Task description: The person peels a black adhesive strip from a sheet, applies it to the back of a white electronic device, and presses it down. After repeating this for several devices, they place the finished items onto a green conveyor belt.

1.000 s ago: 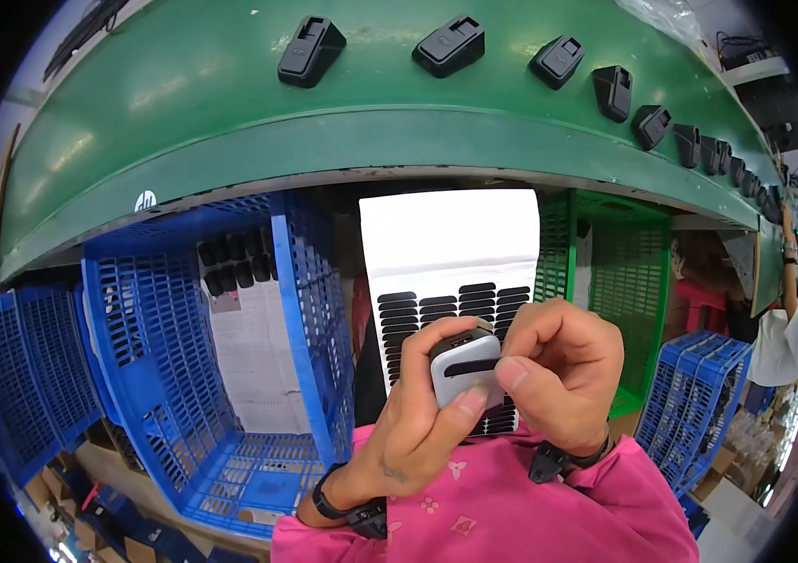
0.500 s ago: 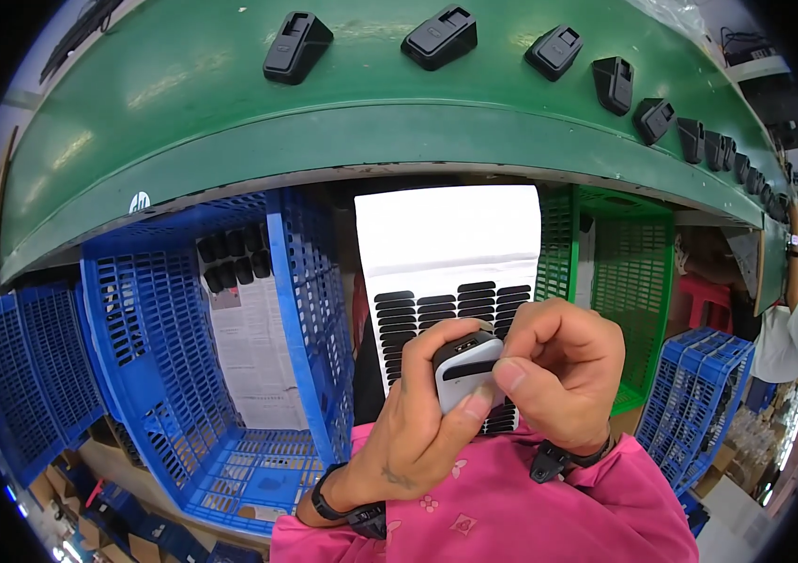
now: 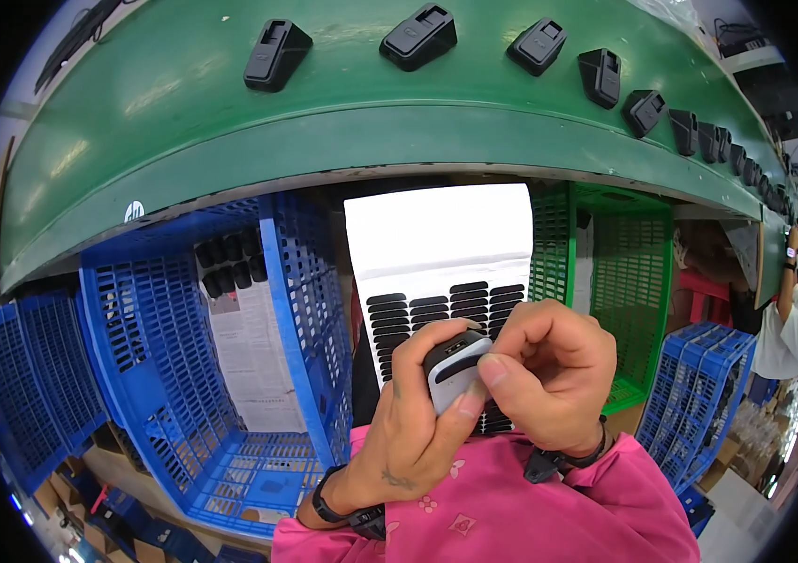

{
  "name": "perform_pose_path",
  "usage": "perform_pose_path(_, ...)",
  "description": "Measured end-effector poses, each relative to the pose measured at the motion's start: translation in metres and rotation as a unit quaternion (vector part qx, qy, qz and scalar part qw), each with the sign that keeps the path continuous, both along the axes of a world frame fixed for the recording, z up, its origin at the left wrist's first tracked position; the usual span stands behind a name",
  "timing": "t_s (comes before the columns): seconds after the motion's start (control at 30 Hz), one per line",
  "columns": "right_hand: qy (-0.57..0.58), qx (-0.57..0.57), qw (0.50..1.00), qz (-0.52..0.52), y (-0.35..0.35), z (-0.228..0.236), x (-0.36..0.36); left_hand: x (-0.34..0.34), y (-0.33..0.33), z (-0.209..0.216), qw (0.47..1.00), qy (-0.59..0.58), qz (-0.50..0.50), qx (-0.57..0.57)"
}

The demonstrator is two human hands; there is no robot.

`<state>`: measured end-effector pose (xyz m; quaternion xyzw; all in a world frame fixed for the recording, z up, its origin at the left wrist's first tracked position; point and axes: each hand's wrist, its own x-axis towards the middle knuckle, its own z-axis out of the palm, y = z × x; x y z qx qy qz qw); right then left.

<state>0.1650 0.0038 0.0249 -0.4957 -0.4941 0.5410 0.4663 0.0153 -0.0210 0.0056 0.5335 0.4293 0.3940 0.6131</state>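
My left hand [image 3: 418,403] is wrapped round a small grey-and-black plastic device [image 3: 450,388], held tilted, with a port in its black top end. Across its grey face lies a dark, rounded black strip [image 3: 455,368]. My right hand [image 3: 554,380] has thumb and forefinger pinched at the right end of that strip, touching the device's edge. Under both hands, a white backing sheet [image 3: 436,230] carries rows of black oblong stickers [image 3: 471,302]; my hands hide its lower part.
Several black stand-shaped housings [image 3: 418,39] stand spaced along the green work surface [image 3: 183,103]. At left, a blue crate [image 3: 272,281] holds black parts [image 3: 220,277] on paper. A green crate [image 3: 570,272] and blue crates [image 3: 699,394] are right. Another person's arm [image 3: 790,272] shows far right.
The black housings on the green surface have shifted left. My hands and the device have moved slightly left in the picture; the right fingertips remain pinched at the strip's end.
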Motion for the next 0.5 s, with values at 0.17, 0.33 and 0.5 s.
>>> perform_pose_path(0.17, -0.03, 0.026, 0.999, 0.003, -0.0003, -0.0031, 0.0014, 0.001, -0.0014, 0.0002, 1.0, 0.008, 0.011, -0.005)
perform_pose_path(0.33, -0.042, -0.009, 0.999, -0.008, -0.0005, 0.0022, -0.0038, 0.001, -0.0019, -0.0028, 1.0, 0.023, 0.021, 0.008)
perform_pose_path(0.5, -0.023, -0.031, 0.999, -0.032, -0.0023, -0.0021, -0.0047, 0.0009, -0.0012, -0.0028, 0.999, 0.007, 0.026, -0.034)
